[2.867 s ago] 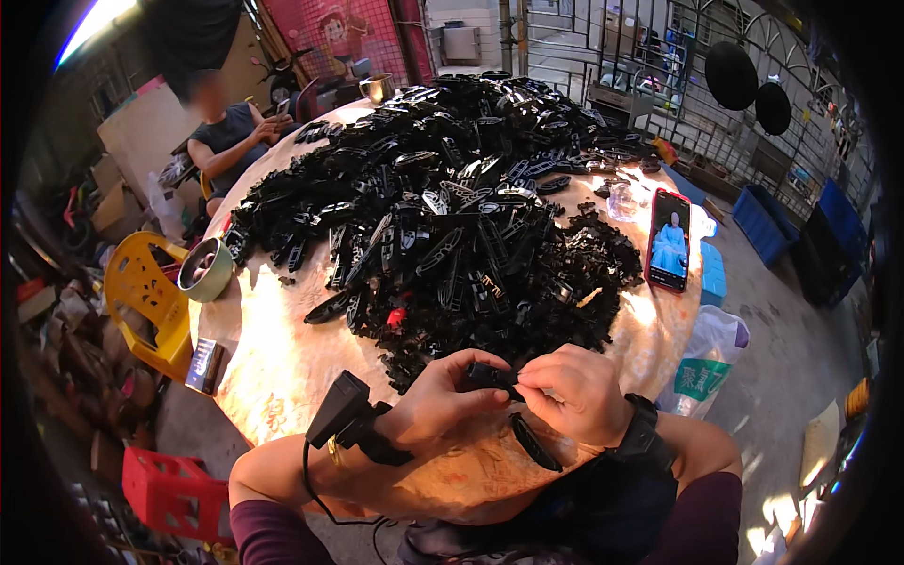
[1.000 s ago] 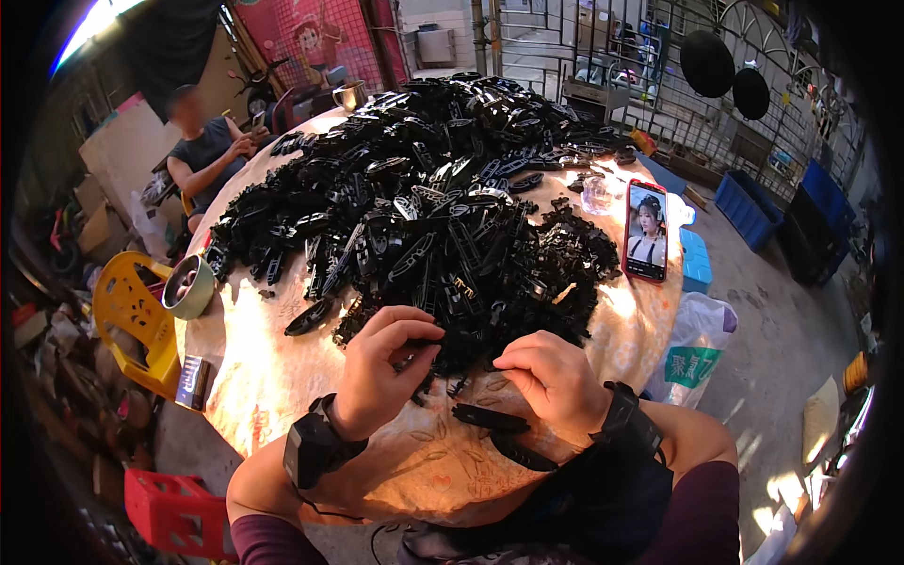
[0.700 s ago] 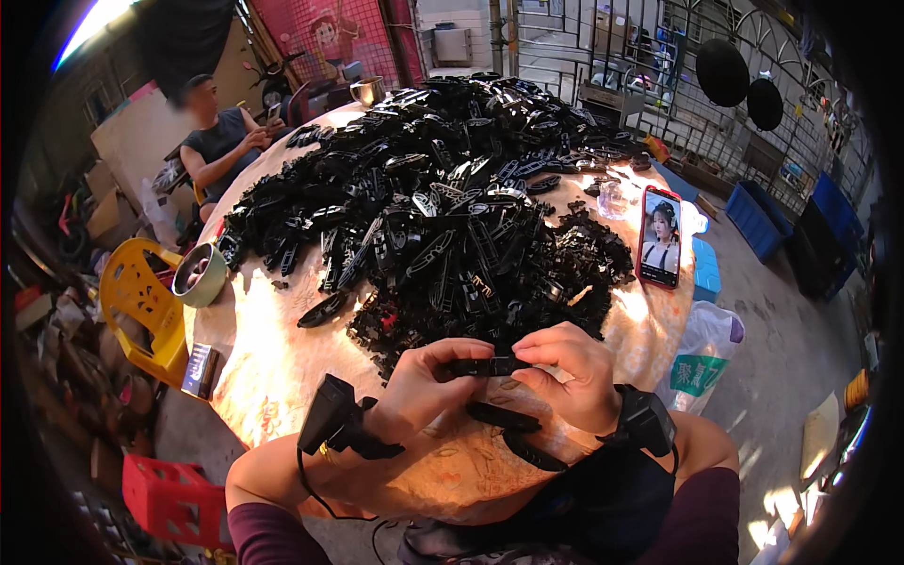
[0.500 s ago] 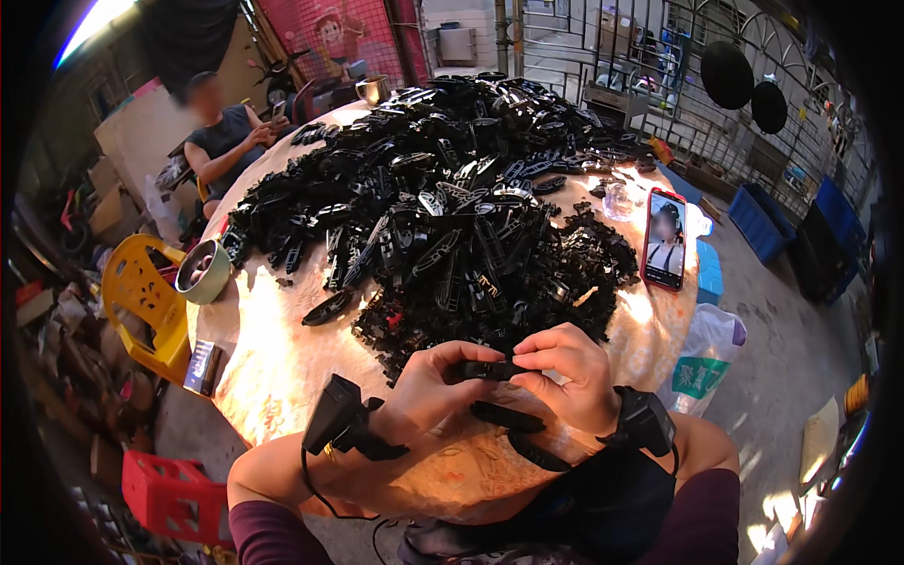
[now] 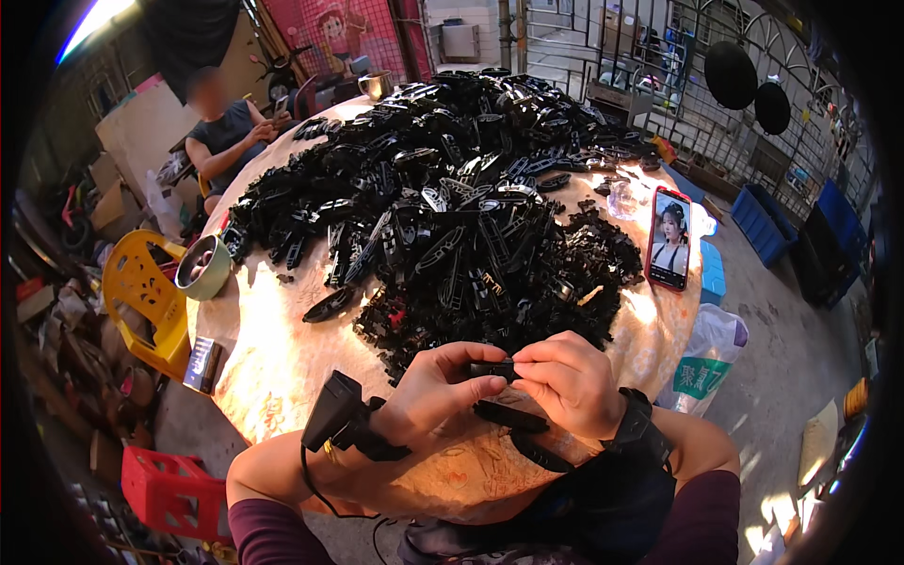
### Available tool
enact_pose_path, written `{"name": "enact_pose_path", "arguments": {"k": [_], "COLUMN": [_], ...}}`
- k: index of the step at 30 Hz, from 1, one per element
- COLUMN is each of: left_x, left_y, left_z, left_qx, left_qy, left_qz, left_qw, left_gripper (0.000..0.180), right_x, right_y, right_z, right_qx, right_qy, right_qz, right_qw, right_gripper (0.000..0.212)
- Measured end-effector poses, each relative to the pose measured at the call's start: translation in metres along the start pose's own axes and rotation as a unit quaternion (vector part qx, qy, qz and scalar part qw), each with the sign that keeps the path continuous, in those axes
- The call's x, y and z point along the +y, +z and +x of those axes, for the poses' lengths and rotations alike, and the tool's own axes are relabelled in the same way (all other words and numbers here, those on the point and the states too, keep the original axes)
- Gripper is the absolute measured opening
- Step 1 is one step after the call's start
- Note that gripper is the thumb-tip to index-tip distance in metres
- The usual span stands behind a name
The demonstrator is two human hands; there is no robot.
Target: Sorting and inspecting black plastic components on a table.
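Between my two hands, over the near edge of the table, is a small black plastic part (image 5: 493,369). My left hand (image 5: 441,384) grips its left side, thumb across it. At its right end, the fingertips of my right hand (image 5: 569,379) are pinched together; any smaller piece in them is hidden. Just below my hands, two long black curved pieces (image 5: 513,415) lie on the cloth. A big heap of black plastic parts (image 5: 443,217) covers the middle of the table, with smaller black pieces (image 5: 598,254) gathered at its near right.
A phone (image 5: 669,240) in a red case stands at the table's right side. At the left edge are a green bowl (image 5: 204,268) and a small box (image 5: 202,365). A yellow chair (image 5: 141,301) and red stool (image 5: 174,494) stand left. Another person (image 5: 226,137) sits far left holding a phone.
My left thumb has moved over the front of the black part, covering more of it. My right fingers have closed tighter at its right end. The phone's picture differs.
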State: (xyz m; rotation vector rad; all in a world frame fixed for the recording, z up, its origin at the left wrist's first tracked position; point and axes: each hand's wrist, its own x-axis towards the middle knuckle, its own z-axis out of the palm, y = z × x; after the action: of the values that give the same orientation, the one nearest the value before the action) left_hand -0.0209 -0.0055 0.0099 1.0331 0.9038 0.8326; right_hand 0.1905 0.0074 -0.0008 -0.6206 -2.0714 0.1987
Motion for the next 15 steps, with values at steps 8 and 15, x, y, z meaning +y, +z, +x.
{"name": "enact_pose_path", "arguments": {"k": [8,15], "left_x": [0.002,-0.010], "left_y": [-0.003,0.003], "left_z": [0.001,-0.010], "left_qx": [-0.014,-0.004], "left_qy": [0.001,0.171], "left_qz": [0.045,0.161], "left_qw": [0.999,0.972], "left_gripper": [0.033,0.030], "right_x": [-0.004,-0.007], "right_y": [-0.003,-0.007], "right_z": [-0.004,-0.005], "right_qx": [-0.022,-0.097], "right_qy": [-0.018,0.171], "right_qz": [-0.031,0.072], "right_qw": [0.999,0.978], "right_gripper": [0.020,0.028]}}
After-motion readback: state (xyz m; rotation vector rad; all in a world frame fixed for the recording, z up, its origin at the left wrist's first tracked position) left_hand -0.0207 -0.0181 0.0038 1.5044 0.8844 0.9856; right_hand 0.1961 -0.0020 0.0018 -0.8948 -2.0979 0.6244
